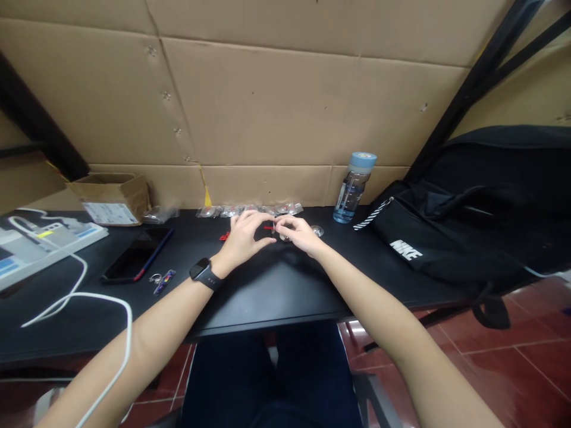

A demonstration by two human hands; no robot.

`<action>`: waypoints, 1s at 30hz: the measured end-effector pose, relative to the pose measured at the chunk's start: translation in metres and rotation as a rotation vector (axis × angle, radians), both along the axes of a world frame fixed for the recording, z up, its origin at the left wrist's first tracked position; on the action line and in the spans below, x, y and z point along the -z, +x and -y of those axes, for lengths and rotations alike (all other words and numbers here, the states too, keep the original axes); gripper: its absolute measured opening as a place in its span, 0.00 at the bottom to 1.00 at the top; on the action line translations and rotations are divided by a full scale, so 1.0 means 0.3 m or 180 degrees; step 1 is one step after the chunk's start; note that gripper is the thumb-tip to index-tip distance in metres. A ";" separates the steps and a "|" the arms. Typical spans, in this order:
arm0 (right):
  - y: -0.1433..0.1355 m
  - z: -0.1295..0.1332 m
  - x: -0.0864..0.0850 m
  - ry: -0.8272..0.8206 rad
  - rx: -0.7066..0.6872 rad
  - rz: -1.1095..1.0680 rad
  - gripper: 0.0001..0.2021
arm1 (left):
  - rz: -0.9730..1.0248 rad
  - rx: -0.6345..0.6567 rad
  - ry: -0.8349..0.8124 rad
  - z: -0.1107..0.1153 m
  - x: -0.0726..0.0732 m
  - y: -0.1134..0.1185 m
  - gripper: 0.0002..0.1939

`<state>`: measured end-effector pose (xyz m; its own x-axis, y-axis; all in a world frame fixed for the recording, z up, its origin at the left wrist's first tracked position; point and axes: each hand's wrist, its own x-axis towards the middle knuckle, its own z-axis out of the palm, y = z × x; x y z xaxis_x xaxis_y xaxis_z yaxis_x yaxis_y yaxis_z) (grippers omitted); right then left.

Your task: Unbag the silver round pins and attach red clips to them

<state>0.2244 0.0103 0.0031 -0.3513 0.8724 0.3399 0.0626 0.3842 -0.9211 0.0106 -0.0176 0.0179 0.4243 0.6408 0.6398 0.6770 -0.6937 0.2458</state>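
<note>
Over the black table (276, 297), my left hand (245, 238) and my right hand (298, 233) meet at the fingertips. Between them is a small thin item with a red part (269, 227), too small to make out well. My left thumb and forefinger curve around it; my right fingers are pinched together at its right side. Red pieces (224, 236) lie just left of my left hand. A small clear round piece (317, 230) rests behind my right wrist. Several small clear packets (232, 211) are lined up along the back edge, partly hidden by my left hand.
A water bottle (354, 188) and a black bag (428, 232) stand at the right. Leftward are a phone (137, 255), a keyring (164, 282), an open cardboard box (113, 197), a power strip (49, 246) and a white cable (129, 321) crossing my left forearm.
</note>
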 end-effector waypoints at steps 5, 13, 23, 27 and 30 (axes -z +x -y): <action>-0.002 -0.002 0.003 0.0103 0.0070 0.0052 0.13 | -0.0016 0.0032 0.0026 -0.005 0.009 0.001 0.23; 0.004 -0.013 0.012 0.0069 0.0019 0.0193 0.10 | -0.0178 0.0125 0.0059 0.000 0.014 0.011 0.21; 0.066 -0.056 0.007 0.0074 0.0161 0.0458 0.09 | -0.0166 -0.0010 0.0008 -0.006 0.015 0.009 0.19; 0.073 -0.054 -0.001 0.0385 0.0269 0.0760 0.07 | -0.0248 0.0003 -0.0137 0.007 0.016 0.023 0.20; 0.062 -0.043 -0.005 0.0903 0.0414 0.1245 0.03 | -0.0358 0.0026 -0.0241 0.010 0.023 0.028 0.22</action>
<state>0.2430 0.0231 0.0047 -0.3943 0.8097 0.4346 0.4465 0.5821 -0.6795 0.0190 -0.0206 0.0110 0.4960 0.6817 0.5379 0.6976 -0.6817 0.2206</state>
